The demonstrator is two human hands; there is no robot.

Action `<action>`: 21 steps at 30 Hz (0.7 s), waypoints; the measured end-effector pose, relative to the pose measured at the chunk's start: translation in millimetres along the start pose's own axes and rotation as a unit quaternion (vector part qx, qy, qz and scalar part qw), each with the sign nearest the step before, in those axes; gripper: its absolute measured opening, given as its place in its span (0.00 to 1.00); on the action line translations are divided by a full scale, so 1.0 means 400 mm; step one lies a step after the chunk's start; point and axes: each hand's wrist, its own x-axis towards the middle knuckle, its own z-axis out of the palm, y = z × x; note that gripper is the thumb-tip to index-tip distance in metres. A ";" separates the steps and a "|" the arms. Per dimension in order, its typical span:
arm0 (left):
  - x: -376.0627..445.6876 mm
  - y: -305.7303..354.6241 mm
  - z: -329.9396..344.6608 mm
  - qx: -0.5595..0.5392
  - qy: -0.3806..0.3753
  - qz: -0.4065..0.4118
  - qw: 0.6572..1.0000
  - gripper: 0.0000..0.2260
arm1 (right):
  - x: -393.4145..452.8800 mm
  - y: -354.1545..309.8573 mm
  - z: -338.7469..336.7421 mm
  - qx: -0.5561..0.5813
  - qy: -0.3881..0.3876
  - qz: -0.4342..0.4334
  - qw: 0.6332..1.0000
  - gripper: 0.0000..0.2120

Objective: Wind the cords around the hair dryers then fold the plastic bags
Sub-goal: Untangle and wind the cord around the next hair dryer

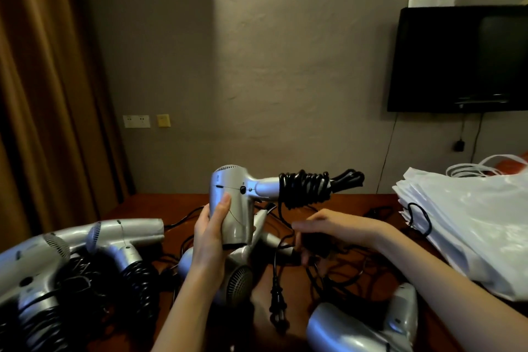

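A person holds up a silver plastic hair dryer point(231, 206) above a dark wooden surface point(171, 206).
The left hand point(213, 233) grips its barrel; a black cord point(304, 188) coils round its handle. The right hand point(328, 233) curls over loose cords, grip unclear.

left hand point(213, 240) gripping silver hair dryer point(233, 203), black cord point(305, 188) wound on handle, right hand point(328, 230) reaching into loose cords point(328, 268), plastic bags point(468, 226) at right

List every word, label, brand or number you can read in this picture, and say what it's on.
No text can be read.
Held hair dryer: small marks by its switch, too blurred to read.
TV: a small mark on the lower bezel, too small to read.
Plastic bags: no print visible.
Wall sockets: no lettering visible.
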 end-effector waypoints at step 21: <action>-0.025 -0.027 0.019 0.275 -0.094 0.109 0.951 0.28 | -0.022 -0.141 -0.103 -0.579 0.190 -0.042 0.792 0.15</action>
